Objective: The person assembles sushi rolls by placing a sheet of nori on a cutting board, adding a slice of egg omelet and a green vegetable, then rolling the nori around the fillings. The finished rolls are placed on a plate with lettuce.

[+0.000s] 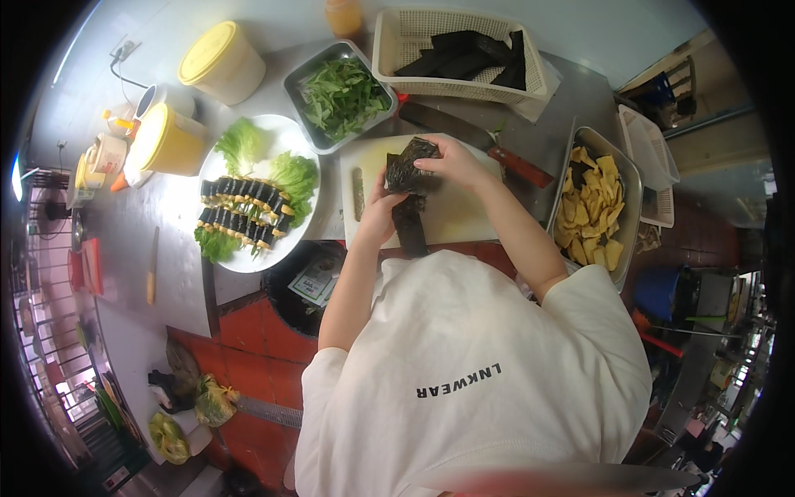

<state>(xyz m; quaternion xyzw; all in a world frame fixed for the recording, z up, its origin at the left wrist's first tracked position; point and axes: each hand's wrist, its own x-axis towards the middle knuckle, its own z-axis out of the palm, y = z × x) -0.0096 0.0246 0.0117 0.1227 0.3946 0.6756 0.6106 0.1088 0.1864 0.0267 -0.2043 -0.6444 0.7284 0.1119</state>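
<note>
Over the white cutting board point(464, 217), a dark sheet of seaweed point(407, 172), folded or rolled, is held between both hands. My right hand point(451, 161) grips its upper right side, thumb across the front. Around its lower left side closes my left hand point(381, 217). Beneath the hands, a dark seaweed strip point(409, 230) reaches to the board's near edge; whether it joins the held piece I cannot tell. Anything inside the seaweed is hidden. Left of the board, a white plate point(263, 263) bears lettuce leaves point(294, 178) and two rows of seaweed-wrapped rolls point(240, 228).
Behind the board lie a cleaver point(447, 124) with a wooden handle and a metal tray point(335, 147) of green leaves. A cream basket point(397, 85) holds seaweed sheets. At right, a metal tray point(627, 248) contains yellow slices. Yellow-lidded tubs point(170, 142) and a wooden-handled knife point(152, 265) are left.
</note>
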